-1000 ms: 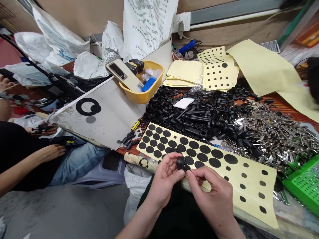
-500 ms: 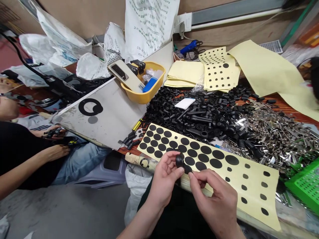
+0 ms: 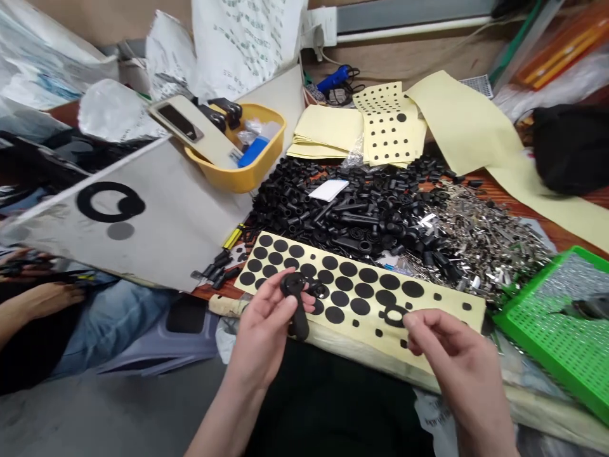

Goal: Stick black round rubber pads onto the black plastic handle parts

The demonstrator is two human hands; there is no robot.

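My left hand (image 3: 264, 327) is closed around a black plastic arm with a round end (image 3: 299, 311); part of it hides behind my fingers, and another small black round part shows by the fingertips. Off to the right, my right hand (image 3: 459, 358) pinches a thin black ring (image 3: 389, 319) between thumb and forefinger. Both hands are over a yellow backing sheet (image 3: 431, 317) that carries black round stickers in rows, large discs at the left and small dots at the right.
Beyond the sheet lies a heap of black plastic parts (image 3: 352, 216), beside a pile of metal pieces (image 3: 485, 228). A green basket (image 3: 537, 343) stands at right. A yellow tub (image 3: 252, 181) sits on a slanted white board (image 3: 190, 209). Another person's hand (image 3: 42, 304) shows at left.
My hands have separated: the right hand has moved right, away from the black plastic arm, and a black ring now shows in its fingers. The camera view has swung right.
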